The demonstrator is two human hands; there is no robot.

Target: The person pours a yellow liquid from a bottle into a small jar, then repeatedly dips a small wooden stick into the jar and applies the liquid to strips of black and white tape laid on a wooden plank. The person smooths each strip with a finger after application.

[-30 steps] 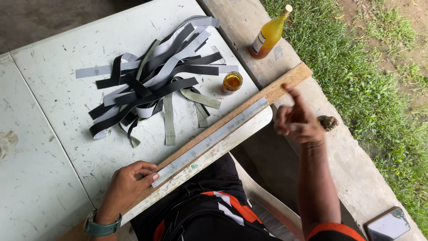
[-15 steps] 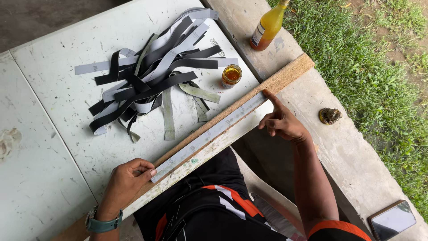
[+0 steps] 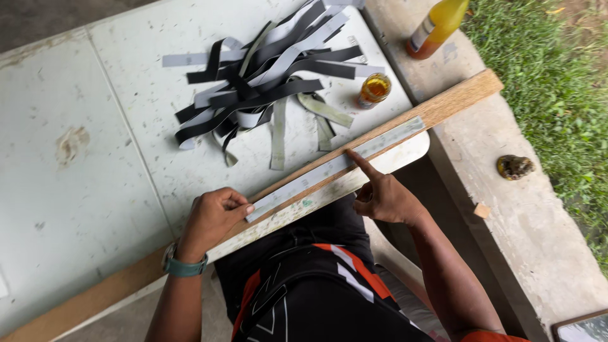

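A long wooden slat lies along the near edge of a white table. A grey strip lies flat on top of the slat. My left hand pinches the strip's near end against the wood. My right hand presses one extended forefinger on the strip near its middle, the other fingers curled. A pile of black and grey strips lies on the table behind the slat.
A small glass jar of amber liquid stands by the pile. An orange bottle stands on a concrete ledge to the right, with a dark lump and a small wood block. Grass lies beyond.
My right hand came down from the air at the slat's far end and slid along the strip toward the middle, forefinger pressing. My left hand stayed at the near end.
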